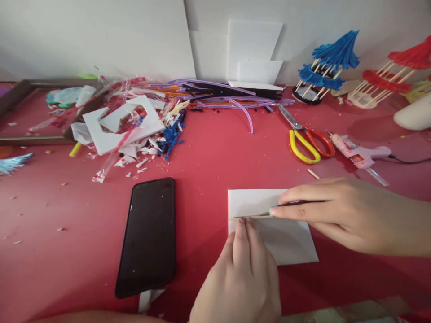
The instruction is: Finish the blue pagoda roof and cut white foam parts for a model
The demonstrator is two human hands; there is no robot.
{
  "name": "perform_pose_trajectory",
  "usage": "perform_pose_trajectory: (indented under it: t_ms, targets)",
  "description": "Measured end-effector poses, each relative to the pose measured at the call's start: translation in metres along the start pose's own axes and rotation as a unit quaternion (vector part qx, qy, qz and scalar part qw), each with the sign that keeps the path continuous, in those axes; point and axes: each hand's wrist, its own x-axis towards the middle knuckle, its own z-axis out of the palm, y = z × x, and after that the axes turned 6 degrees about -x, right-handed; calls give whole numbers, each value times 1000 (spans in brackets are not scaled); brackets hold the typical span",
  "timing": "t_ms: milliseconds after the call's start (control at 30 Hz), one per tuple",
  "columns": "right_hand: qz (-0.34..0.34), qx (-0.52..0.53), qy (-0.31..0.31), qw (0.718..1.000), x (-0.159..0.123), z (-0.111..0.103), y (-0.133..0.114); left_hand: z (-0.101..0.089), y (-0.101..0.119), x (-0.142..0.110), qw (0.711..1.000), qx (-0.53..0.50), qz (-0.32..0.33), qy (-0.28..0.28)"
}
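At the far left of the red table point(208, 161) a heap of white foam offcuts and blue scraps point(134, 130) lies near the wall, and nearer the viewer a black phone point(148, 235) lies face up, its long axis running roughly from the near edge toward the wall, well apart from both hands. Just right of the phone, the left hand point(240, 278) comes up from the bottom edge, its fingertips point(242, 226) pressed down on a white sheet point(286, 242) that lies flat on the table. Across that sheet runs a thin stick point(251, 216), its long axis nearly level from left to right, its free end pointing left at the sheet's left edge and its other end under the right hand's fingers. The left fingertips touch the sheet just below the stick. The right hand point(340, 213) reaches in from the right, pinching a slim dark tool point(296, 202) that lies along the stick. Beyond it, yellow-and-red scissors point(308, 139) and a pink glue gun point(360, 154) rest near the wall, with blue point(325, 67) and red point(393, 74) tiered stick models behind.
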Motion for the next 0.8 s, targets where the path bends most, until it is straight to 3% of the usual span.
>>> perform_pose_trajectory:
  t_ms: [800]
  targets:
    - [4,-14,-2,1000,-9,-5,5,0,0,1,1000,4,1,4]
